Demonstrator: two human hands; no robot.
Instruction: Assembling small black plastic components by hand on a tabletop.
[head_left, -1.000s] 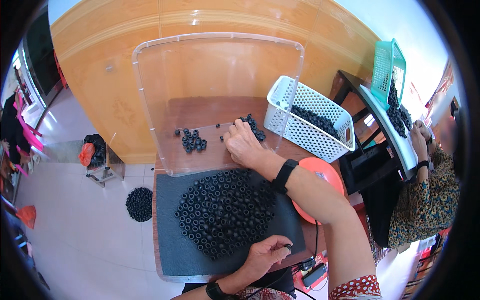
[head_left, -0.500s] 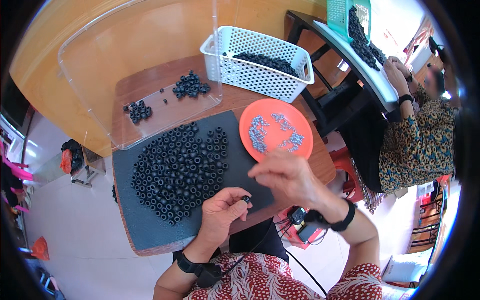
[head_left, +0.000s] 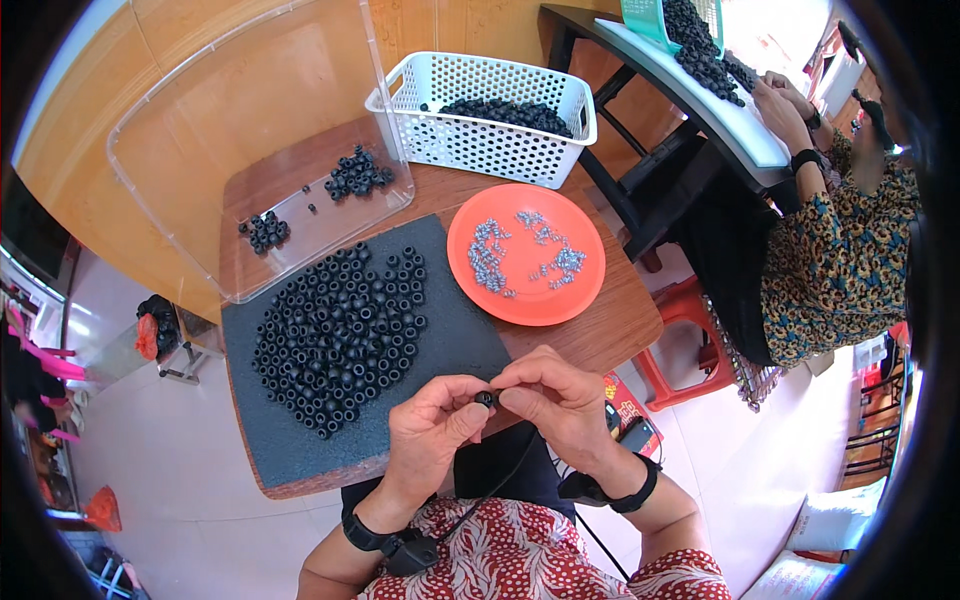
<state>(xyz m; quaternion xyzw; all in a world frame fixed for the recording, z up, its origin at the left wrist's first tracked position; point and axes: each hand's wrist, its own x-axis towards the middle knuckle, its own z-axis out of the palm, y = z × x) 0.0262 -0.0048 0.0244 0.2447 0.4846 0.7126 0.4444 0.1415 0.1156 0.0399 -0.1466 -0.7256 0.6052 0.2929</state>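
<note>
Just past the table's near edge, my left hand [head_left: 430, 425] pinches a small round black part [head_left: 485, 398] between thumb and fingertips. Facing it is my right hand [head_left: 565, 405], its thumb and finger closed together right beside that part. Whatever sits in the right fingertips is too small and hidden to name. A heap of similar black parts [head_left: 340, 340], many showing a round hole, lies on a dark grey mat [head_left: 455, 285]. To its right stands an orange plate [head_left: 515, 310] with small silvery pieces [head_left: 488, 258] in loose groups.
A clear plastic bin [head_left: 395, 150] on its side holds two clusters of black parts. Behind the plate, a white perforated basket [head_left: 470, 155] holds more. At another table on the right, a person [head_left: 840, 270] handles black parts near a green basket [head_left: 645, 20]. A red stool [head_left: 685, 345] stands below.
My right hand has come down from beside the orange plate to my left hand, its fingertips now at the black part. The whole view has shifted slightly.
</note>
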